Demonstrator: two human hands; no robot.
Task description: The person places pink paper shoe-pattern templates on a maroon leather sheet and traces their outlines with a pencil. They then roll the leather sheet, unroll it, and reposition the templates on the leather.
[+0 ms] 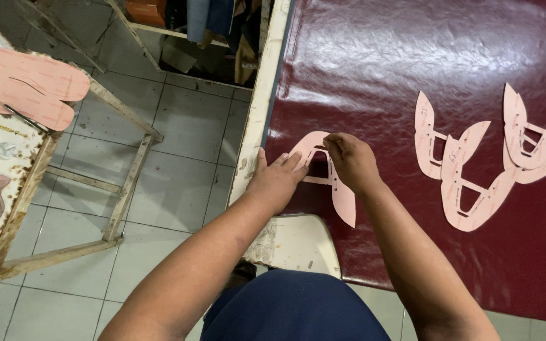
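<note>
While the left hand point(277, 179) is pressing flat and open on a pink template point(323, 173), the right hand point(351, 161) is pinching its top edge. It is lying on dark red leather point(412, 50) covering the tabletop point(257, 120).

The pink card pattern point(338, 189) I pressed lay flat near the dark red leather sheet's point(412, 57) left edge. It was a curved shape (with cut-out windows).

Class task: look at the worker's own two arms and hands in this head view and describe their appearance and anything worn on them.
Both forearms are bare, with no sleeves reaching into view. The left hand and the right hand wear no gloves, and no rings, watch or bracelet can be seen on the fingers or wrists. Nothing is marked or taped on either arm. Below the arms, dark blue clothing covers the person's lap.
</note>
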